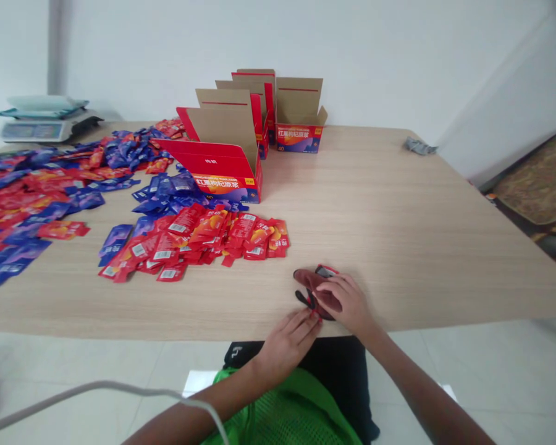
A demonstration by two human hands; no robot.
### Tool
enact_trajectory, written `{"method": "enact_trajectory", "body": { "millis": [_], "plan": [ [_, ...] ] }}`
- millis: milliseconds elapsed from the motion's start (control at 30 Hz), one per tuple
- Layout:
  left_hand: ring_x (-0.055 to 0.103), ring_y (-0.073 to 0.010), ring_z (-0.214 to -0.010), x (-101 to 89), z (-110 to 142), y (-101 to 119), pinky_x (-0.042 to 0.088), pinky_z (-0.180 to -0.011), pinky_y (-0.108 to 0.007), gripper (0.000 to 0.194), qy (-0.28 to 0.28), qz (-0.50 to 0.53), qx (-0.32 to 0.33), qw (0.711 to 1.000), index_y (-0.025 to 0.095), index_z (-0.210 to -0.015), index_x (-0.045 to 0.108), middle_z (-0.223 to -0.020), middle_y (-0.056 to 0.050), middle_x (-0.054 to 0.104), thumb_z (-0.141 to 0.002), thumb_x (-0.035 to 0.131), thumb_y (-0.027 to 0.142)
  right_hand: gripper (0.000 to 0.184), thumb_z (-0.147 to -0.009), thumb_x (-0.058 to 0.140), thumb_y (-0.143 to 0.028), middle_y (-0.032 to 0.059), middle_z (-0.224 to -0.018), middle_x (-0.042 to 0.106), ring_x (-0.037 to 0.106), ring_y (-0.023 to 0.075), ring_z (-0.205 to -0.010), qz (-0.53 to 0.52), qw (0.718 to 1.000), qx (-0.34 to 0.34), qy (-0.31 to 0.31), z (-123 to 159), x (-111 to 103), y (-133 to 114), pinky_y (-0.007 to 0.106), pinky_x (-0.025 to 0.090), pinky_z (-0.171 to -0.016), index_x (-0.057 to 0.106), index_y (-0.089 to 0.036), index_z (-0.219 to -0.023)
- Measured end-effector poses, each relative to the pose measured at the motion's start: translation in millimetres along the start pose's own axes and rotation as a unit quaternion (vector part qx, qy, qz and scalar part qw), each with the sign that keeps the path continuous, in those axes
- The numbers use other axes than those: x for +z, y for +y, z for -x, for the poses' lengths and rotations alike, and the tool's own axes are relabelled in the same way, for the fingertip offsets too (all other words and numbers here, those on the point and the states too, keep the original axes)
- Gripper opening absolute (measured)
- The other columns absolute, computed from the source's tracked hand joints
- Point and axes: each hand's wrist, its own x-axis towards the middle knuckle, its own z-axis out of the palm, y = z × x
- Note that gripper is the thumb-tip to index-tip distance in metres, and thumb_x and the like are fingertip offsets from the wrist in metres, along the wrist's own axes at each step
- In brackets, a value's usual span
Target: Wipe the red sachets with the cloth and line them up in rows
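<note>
Near the table's front edge lies a small stack of red sachets (315, 285), blurred. My right hand (347, 303) rests on top of the stack with its fingers curled over it. My left hand (290, 339) touches the stack's near end, fingers held together and stretched toward it. A loose pile of red sachets (199, 242) lies to the left of my hands. Behind that pile stands an open red and purple carton (222, 162) with its flaps up.
Several more open cartons (300, 117) stand at the back. Blue sachets (171, 188) and mixed red and blue ones (32, 198) cover the left of the wooden table (398, 216). A scale (46, 120) sits far left; a crumpled grey scrap (419, 146) far right.
</note>
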Motion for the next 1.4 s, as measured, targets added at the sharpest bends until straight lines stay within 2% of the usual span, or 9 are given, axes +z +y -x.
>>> {"method": "enact_trajectory", "body": {
  "millis": [133, 300, 467, 633, 833, 1067, 1167, 1233, 1400],
  "plan": [
    [0.048, -0.0276, -0.150, -2.2, 1.2, -2.6, 0.045, -0.124, -0.045, 0.044, -0.014, 0.004, 0.016, 1.000, 0.013, -0.154, 0.053, -0.155, -0.013, 0.060, -0.110, 0.047, 0.018, 0.006, -0.101, 0.067, -0.030, 0.0039, -0.102, 0.076, 0.067, 0.0259, -0.098, 0.053, 0.998, 0.029, -0.011, -17.4, 4.0, 36.4, 0.044, 0.055, -0.093, 0.070, -0.028, -0.106],
    [0.046, -0.0277, -0.152, -1.8, 1.4, -3.0, 0.044, -0.125, -0.046, 0.045, -0.013, 0.009, 0.009, 1.000, 0.013, -0.154, 0.052, -0.153, -0.014, 0.061, -0.110, 0.048, 0.017, 0.013, -0.104, 0.062, -0.031, 0.0071, -0.104, 0.075, 0.064, 0.0287, -0.101, 0.137, 0.988, 0.064, 0.028, -48.1, -20.3, 76.9, 0.044, 0.054, -0.092, 0.070, -0.026, -0.111],
    [0.051, -0.0272, -0.148, -0.6, -1.5, -2.5, 0.044, -0.125, -0.045, 0.042, 0.013, 0.036, 0.015, 0.999, 0.010, -0.150, 0.056, -0.149, -0.013, 0.064, -0.109, 0.046, 0.015, 0.015, -0.101, 0.067, -0.037, 0.0084, -0.105, 0.073, 0.066, 0.0284, -0.100, 0.087, 0.984, 0.098, 0.120, -39.2, -39.4, 35.4, 0.047, 0.055, -0.095, 0.067, -0.026, -0.111],
    [0.062, -0.0277, -0.135, 3.1, -1.2, -0.6, 0.048, -0.121, -0.047, 0.036, 0.022, 0.053, -0.010, 0.998, 0.013, -0.140, 0.065, -0.137, -0.012, 0.071, -0.108, 0.047, 0.015, 0.013, -0.102, 0.063, -0.023, 0.0044, -0.104, 0.075, 0.068, 0.0238, -0.101, 0.000, 0.997, -0.029, -0.073, -0.5, -13.8, -13.2, 0.043, 0.058, -0.098, 0.069, -0.029, -0.112],
    [0.055, -0.0278, -0.143, -4.1, -5.0, -3.1, 0.050, -0.119, -0.046, 0.042, 0.005, 0.056, 0.004, 0.998, 0.011, -0.148, 0.058, -0.148, -0.013, 0.065, -0.109, 0.041, 0.013, 0.011, -0.102, 0.065, -0.027, 0.0052, -0.108, 0.074, 0.065, 0.0251, -0.105, 0.021, 0.996, 0.009, -0.082, -13.0, 4.5, 20.5, 0.044, 0.056, -0.099, 0.069, -0.026, -0.113],
    [0.056, -0.0252, -0.143, -5.6, -7.8, -3.7, 0.048, -0.122, -0.044, 0.042, 0.027, 0.081, -0.011, 0.996, 0.012, -0.146, 0.060, -0.144, -0.012, 0.068, -0.110, 0.040, 0.012, 0.013, -0.105, 0.061, -0.029, 0.0076, -0.106, 0.074, 0.063, 0.0273, -0.102, 0.150, 0.988, 0.044, -0.007, -69.3, -17.6, 67.3, 0.042, 0.054, -0.092, 0.071, -0.025, -0.110],
    [0.056, -0.0253, -0.143, -5.3, -8.0, -2.2, 0.049, -0.121, -0.044, 0.040, 0.036, 0.083, -0.015, 0.996, 0.011, -0.145, 0.061, -0.143, -0.011, 0.069, -0.110, 0.042, 0.012, 0.011, -0.102, 0.066, -0.029, 0.0073, -0.106, 0.073, 0.064, 0.0272, -0.102, 0.123, 0.985, 0.081, 0.090, -67.7, -35.7, 51.5, 0.044, 0.055, -0.093, 0.069, -0.025, -0.111],
    [0.056, -0.0257, -0.143, -5.4, -8.0, -1.2, 0.049, -0.121, -0.044, 0.040, 0.043, 0.085, -0.016, 0.995, 0.011, -0.144, 0.062, -0.143, -0.011, 0.069, -0.110, 0.042, 0.011, 0.013, -0.099, 0.070, -0.027, 0.0065, -0.106, 0.073, 0.065, 0.0262, -0.102, 0.074, 0.989, 0.075, 0.101, -54.0, -40.2, 29.4, 0.043, 0.056, -0.093, 0.067, -0.026, -0.112],
    [0.064, -0.0257, -0.130, -6.6, -8.7, 0.5, 0.051, -0.118, -0.044, 0.038, 0.032, 0.089, -0.032, 0.995, 0.013, -0.138, 0.067, -0.134, -0.010, 0.073, -0.111, 0.040, 0.014, 0.015, -0.099, 0.068, -0.019, 0.0046, -0.104, 0.074, 0.067, 0.0232, -0.100, -0.003, 0.998, -0.028, -0.048, -8.2, -13.3, -12.3, 0.041, 0.057, -0.094, 0.067, -0.026, -0.112]
  ]
}}
